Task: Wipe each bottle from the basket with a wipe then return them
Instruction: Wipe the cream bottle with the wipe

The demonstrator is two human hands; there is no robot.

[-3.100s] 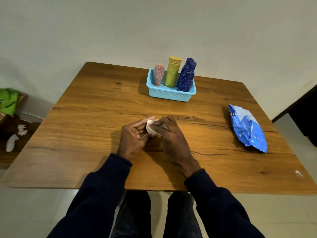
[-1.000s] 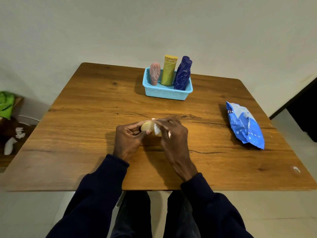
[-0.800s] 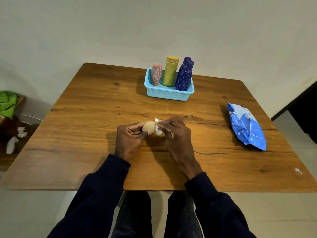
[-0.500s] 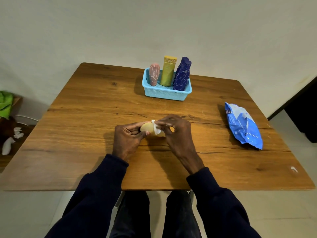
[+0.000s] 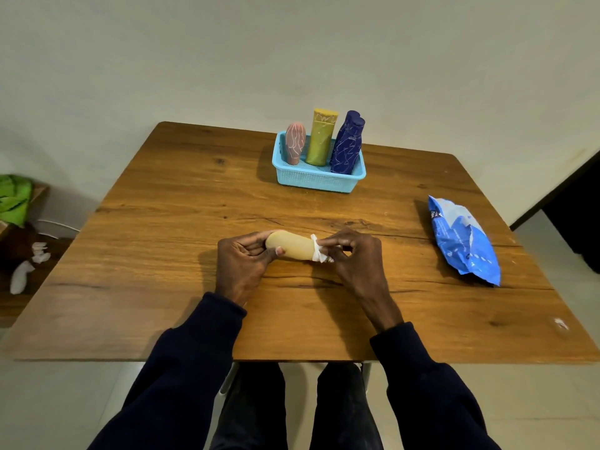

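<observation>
A tan bottle lies sideways just above the middle of the wooden table. My left hand grips its left end. My right hand pinches a white wipe around the bottle's right end. At the far side stands a light blue basket holding a pink bottle, a yellow-green bottle and a dark blue bottle, all upright.
A blue pack of wipes lies on the table's right side. Left of the table, a green cloth rests on a low shelf, and white scraps lie below it. A pale wall stands close behind the table.
My right hand has slid the wipe rightward along the tan bottle, from near its left end to its right end, uncovering most of the bottle. The left hand has kept its hold.
</observation>
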